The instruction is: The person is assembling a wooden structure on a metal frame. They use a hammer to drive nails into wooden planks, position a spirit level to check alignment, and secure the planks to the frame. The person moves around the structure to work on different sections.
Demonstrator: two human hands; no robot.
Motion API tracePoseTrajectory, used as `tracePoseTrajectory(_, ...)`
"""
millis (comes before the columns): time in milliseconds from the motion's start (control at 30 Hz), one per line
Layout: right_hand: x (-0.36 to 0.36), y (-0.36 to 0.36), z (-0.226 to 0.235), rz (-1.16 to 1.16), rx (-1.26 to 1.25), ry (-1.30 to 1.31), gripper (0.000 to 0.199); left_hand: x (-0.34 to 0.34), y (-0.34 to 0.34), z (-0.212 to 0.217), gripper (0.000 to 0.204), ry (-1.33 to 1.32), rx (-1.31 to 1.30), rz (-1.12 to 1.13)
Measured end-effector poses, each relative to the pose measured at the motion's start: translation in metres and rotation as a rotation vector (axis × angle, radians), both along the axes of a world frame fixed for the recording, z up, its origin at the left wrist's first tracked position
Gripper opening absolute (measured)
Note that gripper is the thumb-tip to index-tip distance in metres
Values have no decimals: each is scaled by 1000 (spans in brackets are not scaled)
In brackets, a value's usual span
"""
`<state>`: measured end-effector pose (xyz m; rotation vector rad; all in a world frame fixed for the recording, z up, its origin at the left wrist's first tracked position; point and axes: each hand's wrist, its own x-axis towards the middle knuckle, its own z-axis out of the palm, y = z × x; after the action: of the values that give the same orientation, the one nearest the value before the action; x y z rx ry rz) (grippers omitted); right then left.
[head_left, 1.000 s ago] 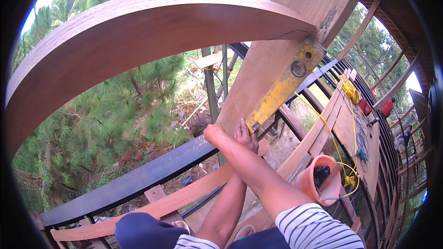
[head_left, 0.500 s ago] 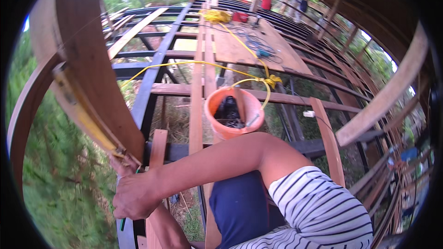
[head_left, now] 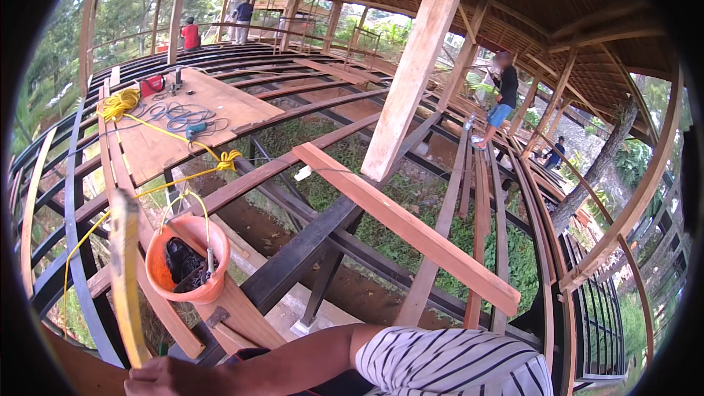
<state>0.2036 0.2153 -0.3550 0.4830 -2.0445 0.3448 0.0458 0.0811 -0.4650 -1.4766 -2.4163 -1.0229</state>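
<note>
At the lower left, my right hand [head_left: 172, 377] comes in from the striped sleeve, fingers closed round the lower end of a long, worn yellow bar [head_left: 130, 286] resembling a spirit level. The bar stands nearly upright. My left hand cannot be made out. Just right of the bar, an orange bucket [head_left: 155, 268] rests on planks and holds a black bundle and dark small pieces. A yellow rope [head_left: 199, 199] is tied to its handle. Beside the bucket's foot lies a dark metal tool head [head_left: 218, 316] on a plank.
Black metal beams [head_left: 304, 253] and loose planks [head_left: 411, 224] span open gaps over the ground. A pale timber post [head_left: 418, 66] rises ahead. Plywood [head_left: 242, 106] carries a blue power tool [head_left: 196, 130] and coiled yellow rope [head_left: 117, 104]. A person [head_left: 503, 95] stands at right; others are farther off.
My view has swung right, so the bucket appears farther left. The right hand, earlier holding a thin green stick beside the timber, now grips the yellow bar. The left hand has left sight.
</note>
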Motion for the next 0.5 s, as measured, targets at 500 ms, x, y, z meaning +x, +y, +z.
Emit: tracePoseTrajectory(500, 161, 104, -190, -253, 24, -1391, 40, 114, 48, -110, 24, -100, -723, -598)
